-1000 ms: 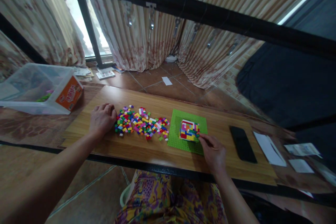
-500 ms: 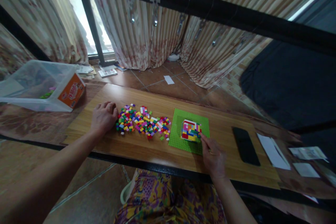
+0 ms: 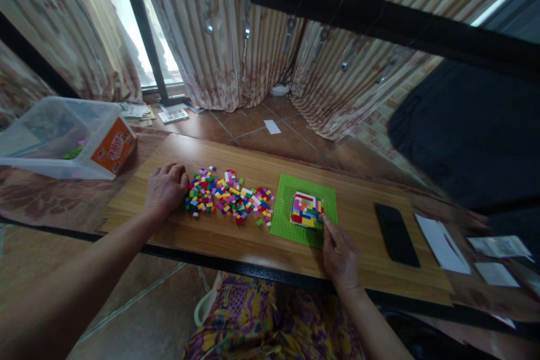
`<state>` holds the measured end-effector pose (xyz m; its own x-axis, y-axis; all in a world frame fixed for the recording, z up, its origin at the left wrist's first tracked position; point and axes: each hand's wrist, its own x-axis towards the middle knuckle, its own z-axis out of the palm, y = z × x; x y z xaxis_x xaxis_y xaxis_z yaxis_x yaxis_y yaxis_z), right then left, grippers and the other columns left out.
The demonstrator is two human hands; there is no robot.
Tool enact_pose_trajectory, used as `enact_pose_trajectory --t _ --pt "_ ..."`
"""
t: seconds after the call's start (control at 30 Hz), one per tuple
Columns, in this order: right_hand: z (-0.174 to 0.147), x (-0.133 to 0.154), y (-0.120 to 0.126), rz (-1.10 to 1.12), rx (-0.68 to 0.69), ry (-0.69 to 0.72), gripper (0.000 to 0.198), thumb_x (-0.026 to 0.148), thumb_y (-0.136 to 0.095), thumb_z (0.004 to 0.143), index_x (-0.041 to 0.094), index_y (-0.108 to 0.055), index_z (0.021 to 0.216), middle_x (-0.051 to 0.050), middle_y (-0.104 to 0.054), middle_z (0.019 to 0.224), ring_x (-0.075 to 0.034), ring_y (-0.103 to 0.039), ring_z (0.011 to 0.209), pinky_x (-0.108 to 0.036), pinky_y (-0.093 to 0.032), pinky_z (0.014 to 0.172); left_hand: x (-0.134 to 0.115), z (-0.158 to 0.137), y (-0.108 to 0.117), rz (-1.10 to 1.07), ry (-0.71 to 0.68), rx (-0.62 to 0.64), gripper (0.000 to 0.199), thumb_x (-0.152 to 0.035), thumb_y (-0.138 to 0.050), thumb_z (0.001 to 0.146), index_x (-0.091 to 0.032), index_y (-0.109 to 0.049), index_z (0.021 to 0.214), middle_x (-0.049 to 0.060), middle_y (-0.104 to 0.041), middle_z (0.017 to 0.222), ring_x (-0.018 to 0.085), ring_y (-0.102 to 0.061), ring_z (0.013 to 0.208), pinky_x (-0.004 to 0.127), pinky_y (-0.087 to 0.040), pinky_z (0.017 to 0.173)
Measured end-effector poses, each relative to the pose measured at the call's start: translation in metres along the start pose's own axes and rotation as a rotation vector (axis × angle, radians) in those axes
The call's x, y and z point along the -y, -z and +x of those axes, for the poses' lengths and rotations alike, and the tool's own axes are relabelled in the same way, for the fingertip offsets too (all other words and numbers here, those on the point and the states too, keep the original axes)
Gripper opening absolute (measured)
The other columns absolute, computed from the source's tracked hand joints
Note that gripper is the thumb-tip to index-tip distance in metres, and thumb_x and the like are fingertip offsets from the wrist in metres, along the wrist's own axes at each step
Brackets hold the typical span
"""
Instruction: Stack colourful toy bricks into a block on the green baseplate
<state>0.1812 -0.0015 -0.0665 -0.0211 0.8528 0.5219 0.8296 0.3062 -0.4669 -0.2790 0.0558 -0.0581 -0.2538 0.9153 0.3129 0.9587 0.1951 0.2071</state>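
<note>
Small multicoloured building bricks form a square build [image 3: 307,210] on a green baseplate [image 3: 282,224]. At the build's lower right corner, my right hand [image 3: 341,253] has its thumb and index finger closed around a small brick, mostly covered by the fingertips. The other fingers curl into the palm. A spread-out pile of loose bricks [image 3: 230,194] lies left of the baseplate. My left hand [image 3: 166,187] rests on the wooden board at the pile's left end. Its fingers are curled in and the thumb side is against the nearest bricks; what is under them is hidden.
Right of my right hand lies a black phone-like slab [image 3: 396,234], with white paper [image 3: 442,244] beyond it. A clear plastic bin [image 3: 63,135] with an orange label stands at the far left. The wooden board [image 3: 211,242] ends at a dark table edge near my lap.
My right hand has shifted slightly, its fingertips staying at the build's lower right corner. My left hand has stayed in place beside the pile. The view has tilted a little.
</note>
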Motion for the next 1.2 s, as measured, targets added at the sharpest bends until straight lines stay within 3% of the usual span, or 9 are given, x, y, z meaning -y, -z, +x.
enact_pose_trajectory --t 0.27,0.43,0.67,0.77,0.87,1.03,1.2 --pt "0.0 0.001 0.004 0.089 0.041 -0.063 0.038 0.039 -0.047 0.1 0.021 -0.068 0.125 -0.011 -0.075 0.113 -0.023 -0.071 0.1 -0.041 -0.057 0.09 0.0 0.001 0.0 0.002 -0.013 -0.001 0.037 -0.034 -0.039 0.092 -0.018 -0.066 0.111 0.014 -0.067 0.122 0.031 -0.057 0.12 0.044 -0.04 0.107" --pt "0.001 0.004 0.012 0.116 -0.008 -0.249 0.048 0.042 -0.045 0.098 0.017 -0.058 0.137 -0.013 -0.075 0.104 -0.022 -0.072 0.081 -0.039 -0.059 0.077 -0.001 0.0 0.001 -0.006 -0.002 -0.012 0.034 -0.034 -0.041 0.092 -0.02 -0.066 0.11 0.012 -0.066 0.123 0.03 -0.056 0.121 0.044 -0.04 0.107" --pt "0.004 0.005 0.009 0.013 0.078 -0.072 0.04 0.034 -0.042 0.098 0.017 -0.067 0.124 -0.013 -0.074 0.107 -0.024 -0.07 0.093 -0.04 -0.057 0.082 -0.002 0.0 0.002 0.004 0.007 0.002 0.032 -0.033 -0.042 0.091 -0.018 -0.066 0.107 0.013 -0.066 0.121 0.03 -0.059 0.115 0.043 -0.041 0.104" --pt "0.007 0.011 0.008 -0.044 0.024 -0.056 0.039 0.032 -0.043 0.098 0.015 -0.067 0.123 -0.014 -0.074 0.104 -0.025 -0.07 0.091 -0.039 -0.056 0.08 -0.002 0.0 0.002 0.007 -0.004 -0.003 0.031 -0.032 -0.042 0.091 -0.019 -0.065 0.107 0.012 -0.067 0.119 0.029 -0.059 0.114 0.042 -0.041 0.104" --pt "0.014 0.027 0.008 -0.058 -0.049 -0.005 0.034 0.031 -0.047 0.098 0.015 -0.07 0.117 -0.013 -0.074 0.099 -0.023 -0.07 0.086 -0.037 -0.056 0.078 -0.003 -0.001 0.002 -0.003 -0.005 -0.012 0.029 -0.032 -0.043 0.092 -0.019 -0.066 0.105 0.012 -0.067 0.119 0.029 -0.058 0.114 0.042 -0.042 0.103" --pt "0.02 0.065 -0.001 0.041 -0.057 0.075 0.024 0.027 -0.052 0.098 0.017 -0.072 0.104 -0.01 -0.074 0.098 -0.021 -0.069 0.09 -0.035 -0.054 0.084 -0.001 -0.002 -0.001 -0.007 -0.014 -0.044 0.028 -0.032 -0.045 0.091 -0.019 -0.066 0.105 0.012 -0.068 0.117 0.029 -0.059 0.111 0.043 -0.043 0.1" --pt "0.012 0.096 -0.023 0.139 0.1 0.126 0.023 0.027 -0.051 0.098 0.019 -0.073 0.104 -0.009 -0.072 0.102 -0.02 -0.067 0.093 -0.034 -0.053 0.086 0.0 -0.003 -0.003 -0.029 -0.02 -0.052 0.027 -0.031 -0.045 0.091 -0.019 -0.066 0.104 0.012 -0.067 0.116 0.03 -0.058 0.112 0.044 -0.043 0.099"
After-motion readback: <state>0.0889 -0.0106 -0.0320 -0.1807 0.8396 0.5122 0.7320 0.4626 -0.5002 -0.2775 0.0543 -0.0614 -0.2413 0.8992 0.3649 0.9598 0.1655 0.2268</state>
